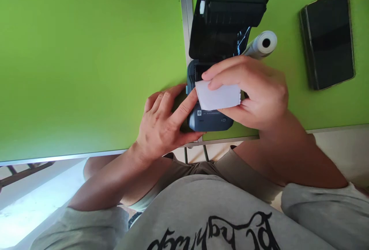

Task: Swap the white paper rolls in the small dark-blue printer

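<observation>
A small dark label printer [211, 123] stands near the table's front edge with its black lid [225, 27] swung up and back. My left hand [165, 121] is wrapped round the printer's left side, its index finger reaching to the edge of a white paper piece. In my right hand [253, 90] the white paper [219, 95] is pinched between thumb and fingers, over the printer's opening. The paper hides most of the compartment. Behind my right hand lies a white paper roll [263, 44] with a dark core hole, touching or close to the lid.
A black phone-like device [330, 40] in a case lies at the right of the green table [86, 58]. A metal seam [186, 12] runs between two table panels, behind the printer. My legs are below the front edge.
</observation>
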`<state>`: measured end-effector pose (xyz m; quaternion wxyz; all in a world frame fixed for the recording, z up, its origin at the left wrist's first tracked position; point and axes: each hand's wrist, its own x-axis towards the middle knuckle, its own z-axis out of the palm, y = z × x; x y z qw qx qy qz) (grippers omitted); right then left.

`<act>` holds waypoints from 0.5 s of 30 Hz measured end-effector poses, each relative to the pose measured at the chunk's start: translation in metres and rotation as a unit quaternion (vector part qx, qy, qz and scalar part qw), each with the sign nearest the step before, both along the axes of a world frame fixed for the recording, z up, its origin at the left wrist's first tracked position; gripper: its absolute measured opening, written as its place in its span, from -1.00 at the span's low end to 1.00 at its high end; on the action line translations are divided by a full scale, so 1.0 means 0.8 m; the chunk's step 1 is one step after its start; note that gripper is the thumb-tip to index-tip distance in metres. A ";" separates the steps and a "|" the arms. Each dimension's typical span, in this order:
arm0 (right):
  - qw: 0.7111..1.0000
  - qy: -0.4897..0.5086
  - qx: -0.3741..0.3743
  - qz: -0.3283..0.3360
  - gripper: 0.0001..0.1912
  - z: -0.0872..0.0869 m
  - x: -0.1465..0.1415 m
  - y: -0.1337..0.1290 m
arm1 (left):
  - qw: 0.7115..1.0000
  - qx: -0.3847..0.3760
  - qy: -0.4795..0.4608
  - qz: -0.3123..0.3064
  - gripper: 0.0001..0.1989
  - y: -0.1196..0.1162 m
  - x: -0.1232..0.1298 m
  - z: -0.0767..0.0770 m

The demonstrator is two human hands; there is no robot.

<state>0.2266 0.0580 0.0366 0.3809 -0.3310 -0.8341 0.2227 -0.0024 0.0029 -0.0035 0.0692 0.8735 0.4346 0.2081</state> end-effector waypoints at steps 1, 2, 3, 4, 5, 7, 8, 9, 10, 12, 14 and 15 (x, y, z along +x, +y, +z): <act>1.000 -0.003 0.005 -0.003 -0.75 0.001 0.001 0.001 | 1.000 0.002 -0.003 -0.001 0.00 0.000 0.000 0.000; 1.000 -0.004 0.013 -0.009 -0.76 0.001 0.002 0.002 | 1.000 0.005 -0.005 -0.003 0.01 0.000 0.000 -0.001; 1.000 -0.002 0.025 -0.017 -0.76 0.001 0.003 0.003 | 1.000 0.008 -0.007 -0.005 0.02 0.000 0.000 -0.001; 0.999 0.003 0.038 -0.030 -0.76 0.000 0.003 0.005 | 1.000 0.010 -0.007 -0.007 0.02 0.001 0.000 -0.001; 0.998 0.013 0.053 -0.042 -0.74 -0.002 0.003 0.006 | 1.000 0.012 -0.008 -0.007 0.02 0.001 0.000 -0.001; 0.995 0.031 0.078 -0.059 -0.72 -0.006 0.003 0.009 | 1.000 0.012 -0.008 -0.007 0.02 0.001 0.001 -0.001; 0.994 0.031 0.082 -0.063 -0.71 -0.008 0.002 0.010 | 1.000 0.012 -0.009 -0.006 0.01 0.001 0.001 -0.001; 0.994 0.031 0.084 -0.063 -0.71 -0.010 0.002 0.010 | 1.000 0.011 -0.010 -0.005 0.01 0.001 0.001 -0.001; 0.994 0.029 0.082 -0.060 -0.73 -0.011 0.001 0.009 | 1.000 0.011 -0.011 -0.005 0.00 0.001 0.000 -0.001; 0.996 0.017 0.072 -0.057 -0.77 -0.014 0.001 0.008 | 1.000 0.010 -0.011 -0.004 0.00 0.001 0.000 -0.002; 0.996 0.011 0.062 -0.058 -0.83 -0.016 0.000 0.006 | 1.000 0.010 -0.011 -0.003 -0.01 0.001 0.000 -0.002; 0.997 0.013 0.057 -0.058 -0.84 -0.016 0.000 0.006 | 1.000 0.010 -0.011 -0.003 -0.01 0.000 0.000 -0.003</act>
